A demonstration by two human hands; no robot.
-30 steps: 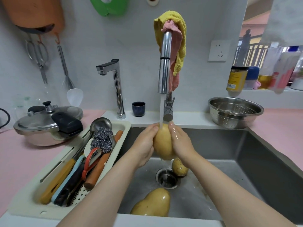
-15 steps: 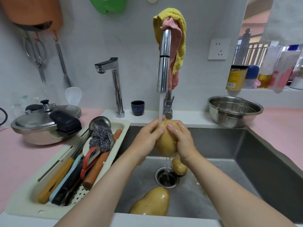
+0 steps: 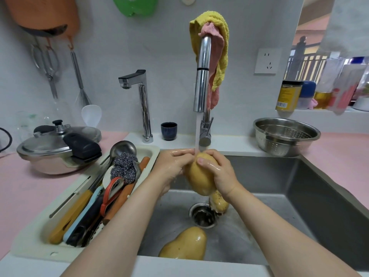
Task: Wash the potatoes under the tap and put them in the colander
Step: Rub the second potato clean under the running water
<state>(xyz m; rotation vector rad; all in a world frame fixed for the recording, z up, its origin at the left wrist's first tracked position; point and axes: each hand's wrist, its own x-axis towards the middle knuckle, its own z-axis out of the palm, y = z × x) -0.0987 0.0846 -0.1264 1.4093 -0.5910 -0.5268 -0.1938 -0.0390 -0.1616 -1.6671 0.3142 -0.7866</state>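
Note:
Both my hands hold a large yellow potato [image 3: 200,179] under the running tap [image 3: 202,84], above the steel sink [image 3: 279,200]. My left hand [image 3: 172,164] cups its left side. My right hand [image 3: 218,170] wraps its right side, thumb across the top. Water falls on the potato's upper end. A small potato [image 3: 219,203] lies by the drain [image 3: 203,215], partly hidden behind my right wrist. Another big potato [image 3: 186,244] rests at the sink's near edge. The steel colander [image 3: 285,136] stands on the counter at the right, with nothing visible inside.
A utensil tray [image 3: 40,226] with knives, a ladle and a scourer sits on the sink's left side. A pressure cooker [image 3: 58,148] stands on the pink counter. A second faucet [image 3: 142,104] and dark cup [image 3: 169,130] are behind. Bottles [image 3: 287,95] line the right ledge.
My hands have turned the potato under the stream; my right thumb has slid over its top and my left hand has shifted to the back left. The other potatoes have not moved.

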